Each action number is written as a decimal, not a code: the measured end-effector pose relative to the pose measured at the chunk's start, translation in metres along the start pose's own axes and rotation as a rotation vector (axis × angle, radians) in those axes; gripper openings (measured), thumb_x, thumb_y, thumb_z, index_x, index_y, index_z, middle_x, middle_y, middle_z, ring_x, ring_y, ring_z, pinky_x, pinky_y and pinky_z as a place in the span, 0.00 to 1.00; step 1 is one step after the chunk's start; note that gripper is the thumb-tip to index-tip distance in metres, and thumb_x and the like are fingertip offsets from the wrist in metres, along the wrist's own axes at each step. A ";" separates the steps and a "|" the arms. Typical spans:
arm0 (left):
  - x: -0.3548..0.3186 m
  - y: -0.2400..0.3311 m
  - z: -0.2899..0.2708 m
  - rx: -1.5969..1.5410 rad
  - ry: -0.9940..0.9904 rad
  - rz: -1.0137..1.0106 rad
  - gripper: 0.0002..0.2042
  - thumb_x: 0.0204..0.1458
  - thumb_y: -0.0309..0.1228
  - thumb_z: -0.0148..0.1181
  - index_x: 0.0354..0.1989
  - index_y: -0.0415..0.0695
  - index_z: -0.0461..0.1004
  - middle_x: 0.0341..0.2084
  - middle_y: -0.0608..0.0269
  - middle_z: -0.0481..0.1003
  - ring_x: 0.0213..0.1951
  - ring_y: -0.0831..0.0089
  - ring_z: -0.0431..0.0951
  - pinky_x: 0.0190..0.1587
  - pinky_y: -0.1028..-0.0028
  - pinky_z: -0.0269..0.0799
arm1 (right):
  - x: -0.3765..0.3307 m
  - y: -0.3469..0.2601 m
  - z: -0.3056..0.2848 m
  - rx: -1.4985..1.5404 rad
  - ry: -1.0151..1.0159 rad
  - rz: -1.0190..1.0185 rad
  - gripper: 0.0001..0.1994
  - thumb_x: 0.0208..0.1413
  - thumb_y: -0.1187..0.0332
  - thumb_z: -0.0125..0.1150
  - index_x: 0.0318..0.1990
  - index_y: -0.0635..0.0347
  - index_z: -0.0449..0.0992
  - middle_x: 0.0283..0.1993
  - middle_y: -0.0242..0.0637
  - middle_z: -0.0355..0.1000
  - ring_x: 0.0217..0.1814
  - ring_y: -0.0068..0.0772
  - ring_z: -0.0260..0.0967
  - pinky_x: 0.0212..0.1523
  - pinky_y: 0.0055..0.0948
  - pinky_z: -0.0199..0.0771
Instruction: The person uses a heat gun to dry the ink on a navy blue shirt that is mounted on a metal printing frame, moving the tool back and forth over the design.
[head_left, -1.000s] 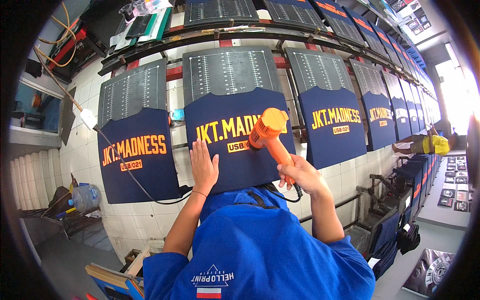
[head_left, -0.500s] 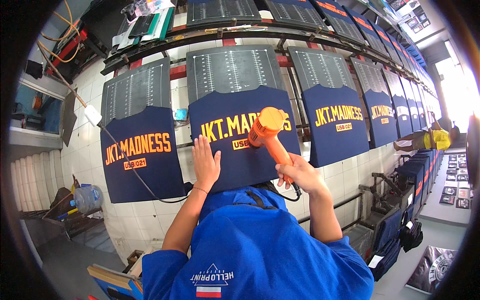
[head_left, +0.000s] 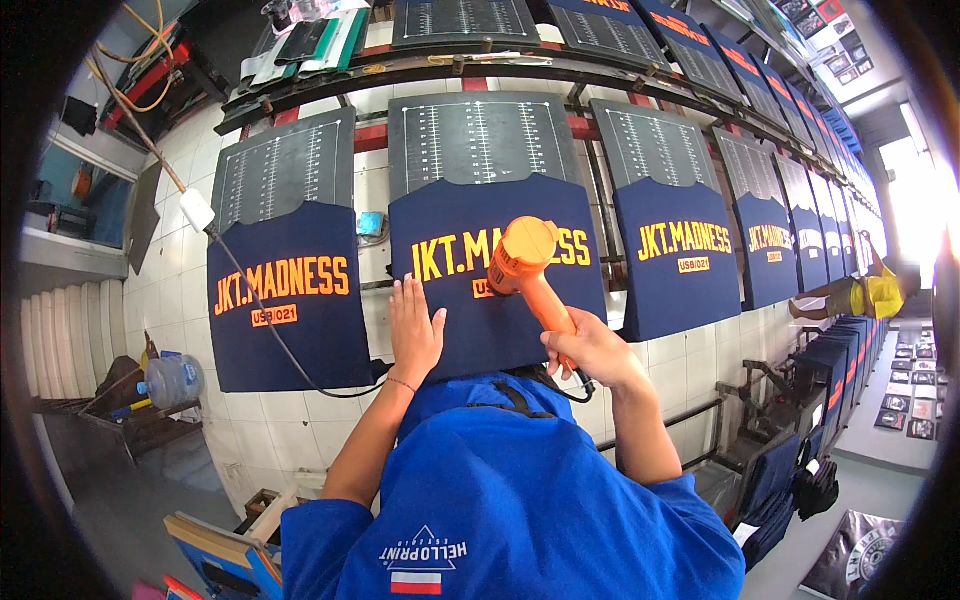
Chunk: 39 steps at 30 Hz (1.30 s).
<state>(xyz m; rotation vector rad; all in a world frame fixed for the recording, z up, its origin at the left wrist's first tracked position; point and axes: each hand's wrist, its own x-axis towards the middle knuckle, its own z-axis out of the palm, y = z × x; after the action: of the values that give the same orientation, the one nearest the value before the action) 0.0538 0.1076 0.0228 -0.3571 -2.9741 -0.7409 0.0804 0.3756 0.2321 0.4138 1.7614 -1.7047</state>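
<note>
Beside the navy shirt (head_left: 500, 300), a cable (head_left: 270, 330) crosses the neighbouring shirt (head_left: 285, 310).

matt cloth shirt (head_left: 495, 290), orange plastic heat gun (head_left: 528, 268)

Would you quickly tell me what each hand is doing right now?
Left hand: open, flat on the navy shirt.
Right hand: closed around the orange heat gun.

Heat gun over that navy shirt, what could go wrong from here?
The heat gun points at the print while the left hand lies flat on the shirt right beside it, so the fingers could get burned. Its cord hangs across the next shirt and might snag.
</note>
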 end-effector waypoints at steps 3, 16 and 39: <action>-0.005 0.000 -0.001 -0.002 0.006 0.013 0.33 0.64 0.41 0.49 0.71 0.29 0.51 0.71 0.37 0.52 0.73 0.41 0.47 0.73 0.47 0.44 | 0.003 0.000 0.000 -0.017 -0.032 -0.009 0.10 0.61 0.68 0.60 0.41 0.66 0.68 0.27 0.31 0.70 0.25 0.23 0.75 0.22 0.21 0.72; -0.025 -0.016 -0.039 -0.056 0.189 -0.088 0.31 0.65 0.37 0.48 0.72 0.35 0.51 0.72 0.39 0.50 0.73 0.41 0.47 0.74 0.48 0.40 | 0.013 -0.003 0.013 -0.051 -0.080 0.004 0.11 0.61 0.67 0.60 0.41 0.65 0.69 0.28 0.32 0.70 0.26 0.25 0.75 0.24 0.22 0.73; -0.070 -0.136 -0.050 0.120 0.693 -0.732 0.18 0.68 0.38 0.45 0.55 0.35 0.70 0.42 0.42 0.77 0.44 0.44 0.76 0.47 0.52 0.69 | 0.078 -0.030 0.079 -0.159 -0.308 -0.083 0.16 0.62 0.60 0.61 0.47 0.64 0.68 0.32 0.33 0.71 0.29 0.25 0.74 0.22 0.24 0.73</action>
<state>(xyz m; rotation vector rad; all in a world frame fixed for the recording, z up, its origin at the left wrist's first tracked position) 0.0899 -0.0472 -0.0028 0.8585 -2.3943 -0.5466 0.0213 0.2797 0.2091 0.0069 1.6873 -1.5731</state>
